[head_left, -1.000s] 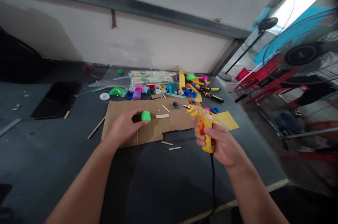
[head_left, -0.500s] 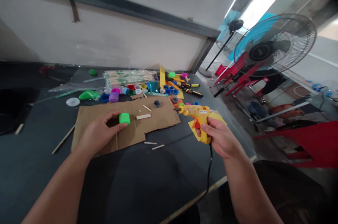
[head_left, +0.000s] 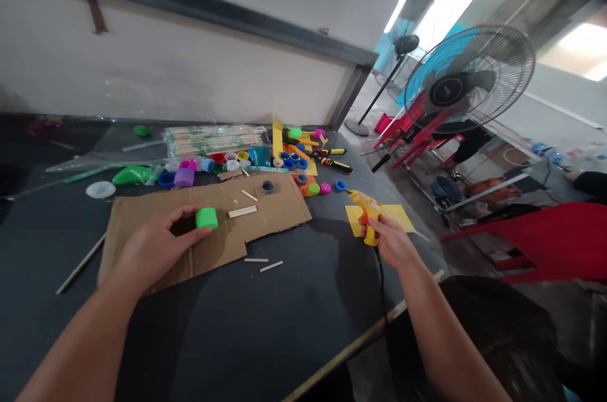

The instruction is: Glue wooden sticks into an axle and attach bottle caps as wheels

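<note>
Between the thumb and fingers of my left hand [head_left: 154, 244] is a bright green bottle cap [head_left: 207, 218], held over a flat piece of brown cardboard [head_left: 222, 241]. My right hand [head_left: 393, 241] grips a yellow hot glue gun [head_left: 370, 215] by its handle, nozzle pointing left and a glue stick out the back. Beneath the gun lies a yellow sheet [head_left: 403, 215]. A grey cap [head_left: 268, 186] and a short stack of pale wooden sticks [head_left: 242, 212] rest on the cardboard. Two small stick pieces [head_left: 271, 267] lie just in front of it.
Along the back are many coloured caps [head_left: 184, 176], a bagged bundle of wooden sticks [head_left: 213, 140] and cutters with yellow-black handles [head_left: 336, 164]. The glue gun's black cord [head_left: 382, 288] hangs over the table edge [head_left: 332, 367]. A fan [head_left: 448, 91] and red chairs [head_left: 559, 244] stand right.
My right hand has moved the glue gun away to the right, over the yellow sheet. The green cap stays in my left hand above the cardboard. The view has shifted slightly.
</note>
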`<state>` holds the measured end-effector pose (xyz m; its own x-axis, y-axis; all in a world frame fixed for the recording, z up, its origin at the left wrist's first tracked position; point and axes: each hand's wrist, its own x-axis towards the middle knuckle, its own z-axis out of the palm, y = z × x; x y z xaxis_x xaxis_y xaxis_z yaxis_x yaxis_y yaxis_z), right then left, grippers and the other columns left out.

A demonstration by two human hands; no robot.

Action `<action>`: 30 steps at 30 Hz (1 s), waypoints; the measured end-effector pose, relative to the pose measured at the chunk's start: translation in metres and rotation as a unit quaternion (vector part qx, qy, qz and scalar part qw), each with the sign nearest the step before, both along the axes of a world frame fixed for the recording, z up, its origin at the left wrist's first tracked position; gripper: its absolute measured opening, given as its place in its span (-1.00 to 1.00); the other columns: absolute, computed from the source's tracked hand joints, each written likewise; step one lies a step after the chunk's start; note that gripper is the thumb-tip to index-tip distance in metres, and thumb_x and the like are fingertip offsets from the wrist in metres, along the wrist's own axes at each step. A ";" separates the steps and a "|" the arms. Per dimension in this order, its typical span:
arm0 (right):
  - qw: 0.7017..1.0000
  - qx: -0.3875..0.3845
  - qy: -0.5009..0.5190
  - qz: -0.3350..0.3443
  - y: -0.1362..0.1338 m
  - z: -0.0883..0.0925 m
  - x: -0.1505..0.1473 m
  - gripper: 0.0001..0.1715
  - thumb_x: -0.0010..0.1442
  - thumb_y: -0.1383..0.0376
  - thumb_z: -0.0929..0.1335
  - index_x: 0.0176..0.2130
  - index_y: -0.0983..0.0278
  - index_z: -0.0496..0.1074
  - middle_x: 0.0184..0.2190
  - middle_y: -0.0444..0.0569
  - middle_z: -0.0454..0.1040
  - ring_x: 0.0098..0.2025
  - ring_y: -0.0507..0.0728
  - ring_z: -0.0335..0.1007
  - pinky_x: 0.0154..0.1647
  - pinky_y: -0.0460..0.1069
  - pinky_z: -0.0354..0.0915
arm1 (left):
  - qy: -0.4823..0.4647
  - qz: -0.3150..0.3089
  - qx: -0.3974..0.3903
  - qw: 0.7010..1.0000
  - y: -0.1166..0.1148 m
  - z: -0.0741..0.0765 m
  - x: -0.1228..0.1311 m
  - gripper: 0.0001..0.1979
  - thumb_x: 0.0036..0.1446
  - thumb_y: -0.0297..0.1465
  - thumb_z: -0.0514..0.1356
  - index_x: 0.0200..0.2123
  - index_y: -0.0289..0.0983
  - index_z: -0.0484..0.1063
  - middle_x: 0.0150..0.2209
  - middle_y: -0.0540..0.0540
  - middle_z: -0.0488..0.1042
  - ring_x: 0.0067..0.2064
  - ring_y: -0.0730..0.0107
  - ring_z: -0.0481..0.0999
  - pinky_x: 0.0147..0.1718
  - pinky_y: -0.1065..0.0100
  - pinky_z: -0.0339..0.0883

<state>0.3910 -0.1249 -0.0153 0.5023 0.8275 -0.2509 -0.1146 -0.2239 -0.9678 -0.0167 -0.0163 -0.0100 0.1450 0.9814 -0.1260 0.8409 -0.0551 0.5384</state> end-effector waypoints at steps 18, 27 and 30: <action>0.831 -0.179 -0.526 -0.033 -0.025 -0.004 0.050 -0.66 0.12 0.06 0.23 -0.51 0.23 0.31 -0.54 -0.04 0.39 -0.41 0.14 0.27 -0.42 -0.01 0.09 | -0.014 -0.003 -0.008 1.000 0.001 0.001 0.001 -0.49 0.08 0.02 0.11 0.01 -0.13 0.37 0.02 -0.07 0.49 -0.02 0.04 0.49 -0.08 0.16 0.33; 0.805 -0.214 -0.553 0.021 -0.007 -0.016 -0.025 -0.66 0.33 0.16 0.07 -0.15 0.28 0.26 -0.33 0.09 0.46 -0.33 0.21 0.40 -0.37 0.00 0.11 | 0.008 0.007 -0.021 1.000 0.004 -0.002 -0.001 -0.43 0.07 0.03 0.10 0.06 -0.16 0.35 0.03 -0.12 0.48 -0.02 0.01 0.48 -0.08 0.15 0.33; 0.807 -0.190 -0.559 0.015 -0.007 -0.013 -0.031 -0.66 0.33 0.14 0.05 -0.19 0.26 0.25 -0.34 0.08 0.46 -0.31 0.23 0.41 -0.37 0.01 0.14 | 0.012 0.011 -0.025 1.000 0.004 -0.004 -0.001 -0.44 0.07 0.01 0.11 0.06 -0.17 0.36 0.02 -0.13 0.49 -0.02 0.04 0.48 -0.08 0.18 0.33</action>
<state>0.3599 -0.1316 -0.0284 0.5726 0.8129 0.1065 0.7931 -0.5163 -0.3232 -0.0174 -0.0120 -0.0139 0.1202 0.9768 -0.1771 0.8540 -0.0108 0.5201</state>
